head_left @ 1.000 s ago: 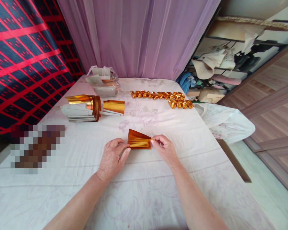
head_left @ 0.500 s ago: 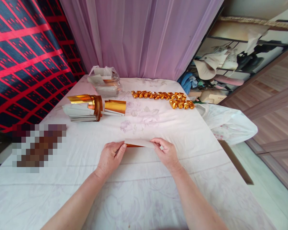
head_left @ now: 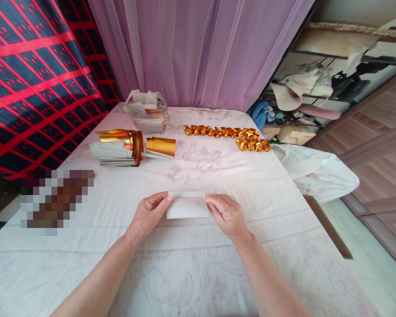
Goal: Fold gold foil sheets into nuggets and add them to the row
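You are pinching the paper [head_left: 187,205] at both short ends, left hand [head_left: 148,214] and right hand [head_left: 227,214]; it is lying white side up, long axis left-right, between them, near you on the table [head_left: 218,264].

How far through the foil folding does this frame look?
Done: a row of folded gold pieces lies at the far side of the table. In hand: the left hand and right hand hold one sheet at its ends, white side up, flat on the cloth. Left: a stack of gold-and-white sheets and a bag of more.
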`<action>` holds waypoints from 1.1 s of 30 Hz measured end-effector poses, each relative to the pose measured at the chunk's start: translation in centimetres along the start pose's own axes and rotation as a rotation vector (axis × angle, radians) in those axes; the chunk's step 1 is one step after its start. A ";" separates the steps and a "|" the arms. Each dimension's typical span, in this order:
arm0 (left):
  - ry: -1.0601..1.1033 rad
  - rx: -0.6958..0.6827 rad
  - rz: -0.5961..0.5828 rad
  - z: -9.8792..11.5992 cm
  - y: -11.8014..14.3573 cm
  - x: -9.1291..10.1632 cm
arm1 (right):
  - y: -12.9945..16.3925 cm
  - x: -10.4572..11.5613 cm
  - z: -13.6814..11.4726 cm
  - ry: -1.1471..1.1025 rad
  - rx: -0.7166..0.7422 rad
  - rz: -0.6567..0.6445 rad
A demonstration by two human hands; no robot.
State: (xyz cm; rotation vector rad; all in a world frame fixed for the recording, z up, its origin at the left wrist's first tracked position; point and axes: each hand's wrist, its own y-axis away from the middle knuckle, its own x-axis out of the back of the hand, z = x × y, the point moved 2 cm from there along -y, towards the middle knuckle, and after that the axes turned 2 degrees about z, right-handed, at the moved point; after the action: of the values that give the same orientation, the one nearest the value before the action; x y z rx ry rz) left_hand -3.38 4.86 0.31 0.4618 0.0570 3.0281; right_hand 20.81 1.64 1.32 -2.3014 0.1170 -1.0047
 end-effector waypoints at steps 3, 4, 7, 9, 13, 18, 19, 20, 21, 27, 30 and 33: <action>0.071 -0.001 -0.055 -0.4 -0.2 -0.1 | 0.1 -0.1 -0.1 0.020 0.041 0.001; 0.081 -0.002 -0.072 -0.5 -0.2 -0.1 | 0.1 -0.2 -0.1 0.025 0.042 -0.004; 0.075 -0.002 -0.093 -0.6 -0.3 -0.1 | 0.3 -0.4 0.0 0.035 0.025 -0.029; 0.068 -0.004 -0.105 -0.3 -0.3 0.0 | 0.3 -0.5 0.1 0.029 0.021 -0.028; 0.060 -0.027 -0.113 -0.2 -0.3 -0.1 | 0.3 -0.4 0.4 0.019 -0.019 0.000; -0.032 -0.078 -0.031 -1.1 -0.2 0.0 | 0.5 -0.2 1.0 -0.008 -0.150 0.045; -0.055 -0.093 -0.032 -1.2 -0.2 0.0 | 0.5 -0.2 1.1 -0.013 -0.172 0.056; -0.076 -0.110 -0.042 -1.2 -0.2 -0.1 | 0.6 -0.2 1.3 -0.017 -0.192 0.062; -0.096 -0.127 -0.054 -1.2 -0.1 -0.1 | 0.6 -0.2 1.3 -0.019 -0.210 0.062; -0.250 -0.288 -0.076 -0.7 -0.1 0.0 | 0.5 -0.7 0.8 -0.067 -0.167 0.029; -0.338 -0.374 -0.092 -0.5 -0.1 -0.1 | 0.2 -1.2 0.0 -0.094 -0.116 0.000; -0.369 -0.463 -0.075 -0.6 -0.3 -0.2 | 0.1 -1.7 -0.5 -0.111 -0.099 -0.017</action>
State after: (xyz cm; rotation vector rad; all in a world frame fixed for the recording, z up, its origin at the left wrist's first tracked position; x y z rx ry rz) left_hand -3.40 5.10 -0.33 0.9218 -0.6143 2.6992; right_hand 19.27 1.85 0.49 -2.4469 0.1040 -0.8950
